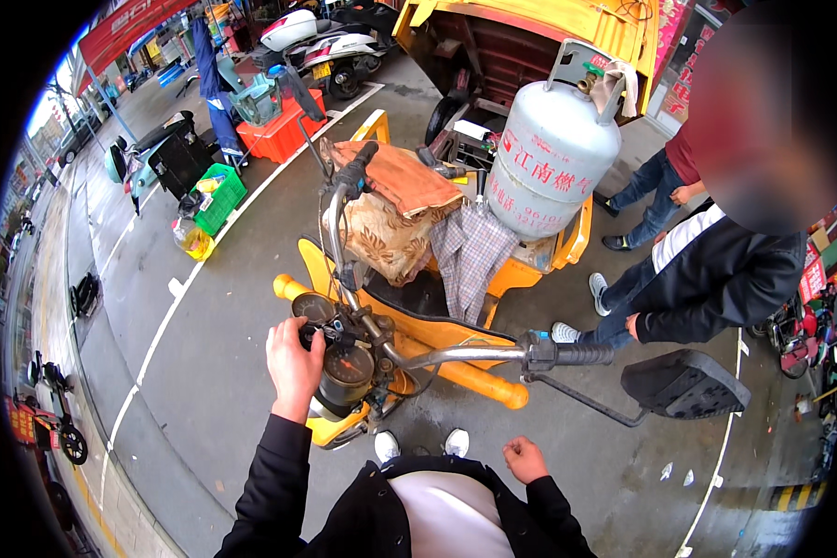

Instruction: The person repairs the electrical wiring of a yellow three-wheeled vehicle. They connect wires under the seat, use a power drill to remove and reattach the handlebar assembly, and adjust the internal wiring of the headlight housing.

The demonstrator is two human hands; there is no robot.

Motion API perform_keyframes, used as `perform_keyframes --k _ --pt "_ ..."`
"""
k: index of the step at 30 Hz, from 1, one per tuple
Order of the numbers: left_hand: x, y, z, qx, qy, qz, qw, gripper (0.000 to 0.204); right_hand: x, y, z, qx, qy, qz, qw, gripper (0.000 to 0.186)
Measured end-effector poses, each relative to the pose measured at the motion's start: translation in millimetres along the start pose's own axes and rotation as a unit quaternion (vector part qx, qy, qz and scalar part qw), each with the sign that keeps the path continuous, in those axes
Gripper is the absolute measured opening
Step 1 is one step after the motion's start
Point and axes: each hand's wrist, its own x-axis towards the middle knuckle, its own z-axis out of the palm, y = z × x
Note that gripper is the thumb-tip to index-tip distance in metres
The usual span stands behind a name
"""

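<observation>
Black jacket (363,516) and white shirt (449,514) are seen nearest the camera, with white shoes (387,445) set on the paving below. Beyond them, the left hand (295,363) is held at the dials of a yellow three-wheeler (418,327). Its thumb and fingers are bent about a small black part (322,335), which is set between the upper dial (313,307) and the lower dial (349,367); whether it is truly gripped cannot be told, as the contact is partly covered by the fingers.

By judgement, most depends on this relation: the black part lies just at the tips of the left hand, on its upper right side, and is far nearer to it than to the right hand (526,460). The part's own long axis cannot be made out. The handlebar (465,356) is passed beyond it, bent from the upper left and then run out to the right, towards a black grip (583,354).

The right hand is held low and well apart from the vehicle, its fingers curled in together, with nothing seen in them. Behind the handlebar, a patterned cushion (391,232) and a pale gas cylinder (553,158) are carried.
</observation>
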Motion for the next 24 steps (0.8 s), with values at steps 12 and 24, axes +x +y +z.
perform_keyframes --k 12,24 --pt "6.0 -6.2 2.0 0.003 0.017 0.011 1.0 0.023 -4.2 -22.3 -2.6 0.028 -0.011 0.06 0.998 0.02" --pt "12.1 0.5 4.0 0.043 0.008 0.014 0.999 0.023 1.2 -3.1 -4.1 -0.004 0.016 -0.004 1.0 0.015"
